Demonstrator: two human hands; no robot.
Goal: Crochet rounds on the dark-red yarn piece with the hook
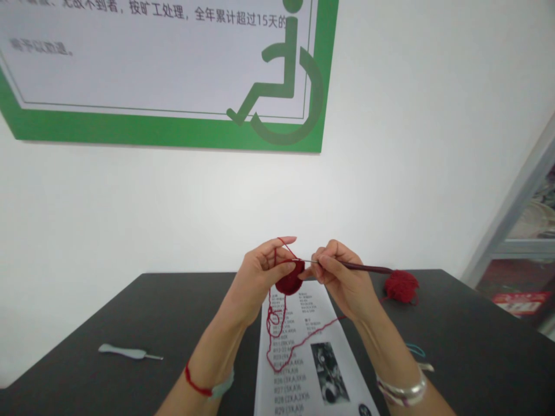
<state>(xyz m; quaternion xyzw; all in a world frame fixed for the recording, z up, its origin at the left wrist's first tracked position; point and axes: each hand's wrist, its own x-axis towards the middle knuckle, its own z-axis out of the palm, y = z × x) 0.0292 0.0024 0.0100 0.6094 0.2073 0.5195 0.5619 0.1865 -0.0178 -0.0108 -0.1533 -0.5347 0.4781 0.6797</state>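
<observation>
My left hand (271, 264) pinches a small round dark-red crochet piece (289, 282) between thumb and fingers, above the sheet. Red yarn (288, 247) runs over its raised index finger down to the work. In my right hand (340, 268) is a crochet hook with a dark-red handle (366, 267), its thin metal shaft pointing left and its tip at the top edge of the piece. Loose yarn hangs below and loops across the printed sheet (290, 401). A red yarn ball (402, 286) sits on the table to the right of my right hand.
On the black table (143, 312), a second hook with a pale handle (124, 351) lies at the left. Partly behind my right forearm are a teal loop (416, 349) and a small pale item. A green-framed sign (173, 130) hangs on the wall; shelving stands at the right.
</observation>
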